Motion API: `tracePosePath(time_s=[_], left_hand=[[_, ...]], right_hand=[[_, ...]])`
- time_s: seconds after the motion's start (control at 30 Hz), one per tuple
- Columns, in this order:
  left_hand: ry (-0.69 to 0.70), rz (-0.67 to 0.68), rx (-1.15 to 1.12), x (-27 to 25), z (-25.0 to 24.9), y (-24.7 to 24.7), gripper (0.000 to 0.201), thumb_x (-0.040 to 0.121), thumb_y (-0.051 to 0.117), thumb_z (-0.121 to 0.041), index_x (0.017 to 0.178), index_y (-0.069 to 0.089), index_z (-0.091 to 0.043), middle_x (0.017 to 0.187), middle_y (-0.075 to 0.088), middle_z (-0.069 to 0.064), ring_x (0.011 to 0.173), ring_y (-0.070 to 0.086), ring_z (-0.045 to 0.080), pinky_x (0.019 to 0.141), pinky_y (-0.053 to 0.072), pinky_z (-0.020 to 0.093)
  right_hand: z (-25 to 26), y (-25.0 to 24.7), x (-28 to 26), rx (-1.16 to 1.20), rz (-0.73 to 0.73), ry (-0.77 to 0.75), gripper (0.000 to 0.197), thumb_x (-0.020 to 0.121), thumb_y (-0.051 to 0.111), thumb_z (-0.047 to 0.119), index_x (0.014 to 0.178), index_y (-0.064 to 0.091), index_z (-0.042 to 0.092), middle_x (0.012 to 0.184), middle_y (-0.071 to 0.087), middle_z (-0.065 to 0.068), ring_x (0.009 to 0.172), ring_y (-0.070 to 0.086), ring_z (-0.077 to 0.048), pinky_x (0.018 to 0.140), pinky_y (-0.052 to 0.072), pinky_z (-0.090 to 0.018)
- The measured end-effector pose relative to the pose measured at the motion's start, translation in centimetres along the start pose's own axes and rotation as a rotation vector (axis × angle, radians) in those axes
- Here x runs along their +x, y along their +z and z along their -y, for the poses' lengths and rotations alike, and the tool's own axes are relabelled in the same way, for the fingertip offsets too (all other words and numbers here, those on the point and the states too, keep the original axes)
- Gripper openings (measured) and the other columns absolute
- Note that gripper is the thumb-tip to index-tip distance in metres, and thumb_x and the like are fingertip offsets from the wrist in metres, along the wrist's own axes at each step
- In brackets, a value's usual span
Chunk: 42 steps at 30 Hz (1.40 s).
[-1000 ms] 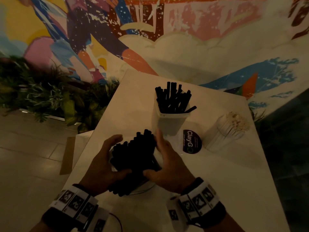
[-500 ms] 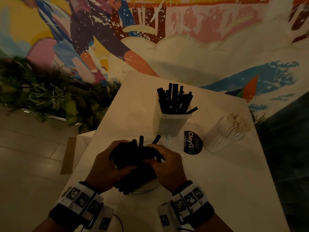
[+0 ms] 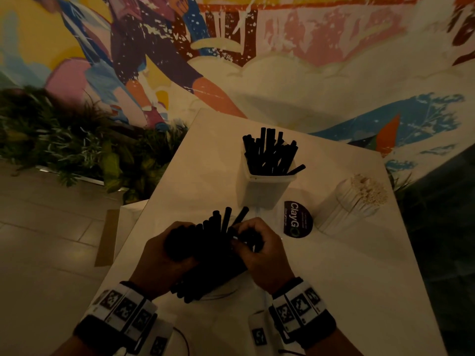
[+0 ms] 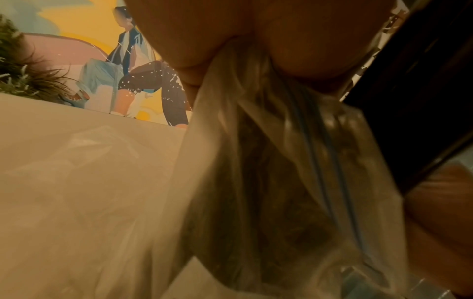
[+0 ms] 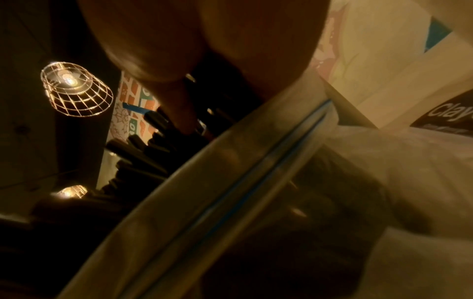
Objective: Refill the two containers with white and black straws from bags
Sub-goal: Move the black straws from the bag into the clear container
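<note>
A thick bundle of black straws (image 3: 213,250) is gripped from both sides just above the white table (image 3: 334,291). My left hand (image 3: 164,258) wraps its left side; my right hand (image 3: 259,247) curls round the right side. A few straw tips (image 3: 227,217) poke up above the fingers. A clear zip bag (image 4: 268,161) hangs crumpled under the bundle; its blue seal line (image 5: 268,168) shows in the right wrist view beside the straws (image 5: 143,157). Behind stands a clear container (image 3: 264,188) holding black straws (image 3: 270,152). A bundle of white straws (image 3: 354,201) lies at the right.
A round black ClayGo sticker (image 3: 298,219) sits on the table between the container and the white straws. Green plants (image 3: 64,145) line the floor at the left, below a painted mural wall (image 3: 257,47). The table edge runs close on the left of my hands.
Both hands have closed tighter round the black straw bundle, squeezing it together. A few straws now stick up above the rest.
</note>
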<state>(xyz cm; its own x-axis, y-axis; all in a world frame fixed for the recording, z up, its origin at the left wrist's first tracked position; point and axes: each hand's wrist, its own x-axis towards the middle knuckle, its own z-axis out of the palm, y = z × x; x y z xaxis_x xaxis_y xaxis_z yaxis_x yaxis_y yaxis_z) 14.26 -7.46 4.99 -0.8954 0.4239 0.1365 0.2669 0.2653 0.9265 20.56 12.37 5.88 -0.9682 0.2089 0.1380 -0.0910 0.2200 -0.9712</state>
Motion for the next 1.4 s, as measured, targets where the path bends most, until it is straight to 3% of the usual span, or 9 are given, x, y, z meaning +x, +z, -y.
tracePosePath(time_s=[0.13,0.27,0.43,0.57,0.7,0.83,0.93,1.1,1.4], left_hand=[[-0.025,0.001,-0.001,0.1,0.2,-0.1,0.043,0.054,0.065,-0.049,0.095,0.053,-0.047,0.100,0.063,-0.019,0.087,0.062,0.002,0.074,0.048,0.011],[-0.019,0.015,0.001,0.1,-0.1,0.0,0.042,0.053,0.061,-0.046,0.093,0.051,-0.059,0.101,0.061,-0.027,0.090,0.060,-0.005,0.075,0.046,0.006],[-0.041,0.015,-0.027,0.0,-0.1,-0.1,0.044,0.051,0.058,-0.042,0.089,0.051,-0.064,0.095,0.061,-0.034,0.086,0.058,-0.012,0.072,0.044,0.002],[-0.049,0.019,-0.039,0.1,-0.5,0.0,0.040,0.052,0.056,-0.043,0.085,0.052,-0.065,0.092,0.061,-0.035,0.084,0.058,-0.014,0.072,0.043,0.000],[-0.095,0.004,-0.059,0.0,-1.1,-0.1,0.043,0.046,0.052,-0.045,0.077,0.049,-0.073,0.080,0.056,-0.049,0.077,0.053,-0.025,0.069,0.040,-0.005],[-0.105,0.009,-0.067,-0.1,-1.1,-0.2,0.043,0.046,0.051,-0.045,0.080,0.050,-0.072,0.081,0.057,-0.047,0.078,0.055,-0.022,0.069,0.041,-0.003],[-0.094,0.015,-0.058,-0.1,-0.9,-0.2,0.044,0.047,0.051,-0.045,0.083,0.050,-0.071,0.084,0.057,-0.047,0.080,0.055,-0.021,0.070,0.042,-0.002],[-0.074,0.014,-0.069,-0.2,0.0,-0.4,0.038,0.054,0.055,-0.043,0.084,0.055,-0.065,0.091,0.063,-0.035,0.085,0.060,-0.011,0.076,0.046,0.004],[-0.070,-0.017,-0.125,-0.4,-0.5,0.0,0.031,0.055,0.057,-0.046,0.081,0.057,-0.063,0.086,0.064,-0.036,0.083,0.060,-0.014,0.074,0.044,0.001]], right_hand=[[0.7,-0.5,0.1,0.092,-0.171,-0.077,0.033,0.084,0.059,0.007,0.081,0.056,0.040,0.082,0.065,-0.005,0.080,0.063,-0.029,0.077,0.055,-0.038],[-0.5,-0.6,0.1,0.042,-0.167,0.008,0.005,0.082,0.064,0.026,0.082,0.060,0.023,0.080,0.065,-0.004,0.077,0.064,-0.026,0.075,0.056,-0.043],[-0.8,-0.8,0.2,0.009,-0.237,0.005,0.023,0.082,0.074,0.018,0.075,0.052,0.018,0.074,0.064,0.006,0.069,0.063,-0.011,0.068,0.054,-0.024],[-1.2,-0.5,0.4,-0.072,-0.227,0.096,0.035,0.069,0.072,0.050,0.059,0.048,0.027,0.062,0.059,-0.008,0.060,0.059,-0.029,0.060,0.054,-0.037],[0.4,-0.7,0.6,-0.021,-0.352,-0.009,0.045,0.073,0.064,0.052,0.061,0.055,0.010,0.061,0.062,-0.005,0.056,0.058,-0.016,0.058,0.048,-0.016],[2.3,-0.8,0.5,-0.029,-0.372,-0.134,0.053,0.081,0.060,0.054,0.064,0.058,0.003,0.064,0.066,0.014,0.061,0.062,0.003,0.062,0.044,-0.005],[4.2,-1.5,0.7,-0.066,-0.394,-0.222,0.051,0.089,0.053,0.051,0.069,0.058,0.004,0.068,0.066,0.004,0.062,0.062,-0.001,0.065,0.046,-0.009],[8.8,-3.2,1.1,0.085,-0.434,-0.306,0.038,0.089,0.055,0.052,0.073,0.055,0.017,0.062,0.064,-0.004,0.057,0.063,-0.024,0.059,0.055,-0.036],[15.2,-7.2,4.2,0.325,-0.571,-0.552,0.047,0.095,0.052,0.041,0.063,0.036,0.012,0.042,0.036,0.007,0.032,0.033,-0.019,0.043,0.037,-0.028]])
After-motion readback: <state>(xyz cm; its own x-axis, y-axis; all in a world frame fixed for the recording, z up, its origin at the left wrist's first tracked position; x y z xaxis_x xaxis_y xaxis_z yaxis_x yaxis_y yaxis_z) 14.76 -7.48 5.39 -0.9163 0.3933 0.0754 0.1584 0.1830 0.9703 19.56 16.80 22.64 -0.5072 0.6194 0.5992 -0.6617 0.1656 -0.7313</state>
